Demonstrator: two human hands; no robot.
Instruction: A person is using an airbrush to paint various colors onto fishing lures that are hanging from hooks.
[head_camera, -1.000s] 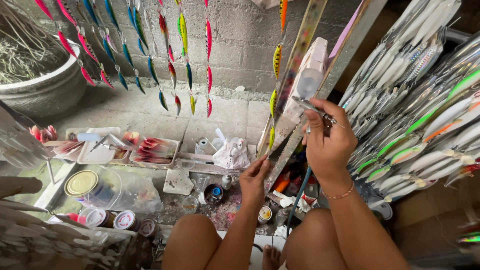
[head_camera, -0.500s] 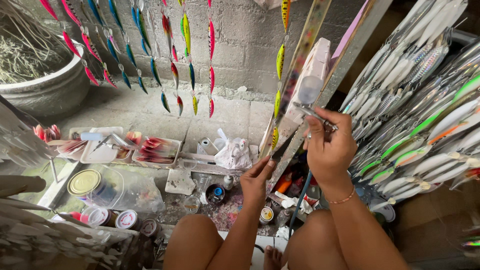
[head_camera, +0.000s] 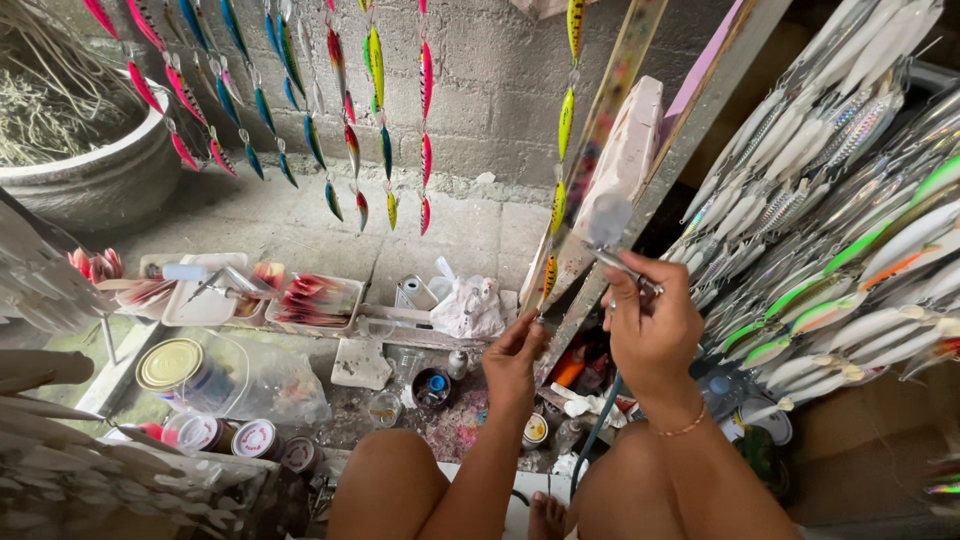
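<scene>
Both hands closed | right (head_camera: 652, 330) grips airbrush (head_camera: 625, 268) | left (head_camera: 515, 358) seemingly pinches yellow lure (head_camera: 549, 276)

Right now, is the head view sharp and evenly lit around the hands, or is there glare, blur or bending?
Head view: even daylight, both hands sharp; the right hand grips the airbrush, whose cup looks soft; mild sheen on the silver lures at right; wide-angle bending toward the edges; the white racks at lower left are soft.

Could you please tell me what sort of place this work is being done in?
Probably a small workshop for painting fishing lures. Strings of painted lures hang before a block wall, unpainted silver lures fill a rack, and the right hand holds an airbrush above paint tins.
</scene>
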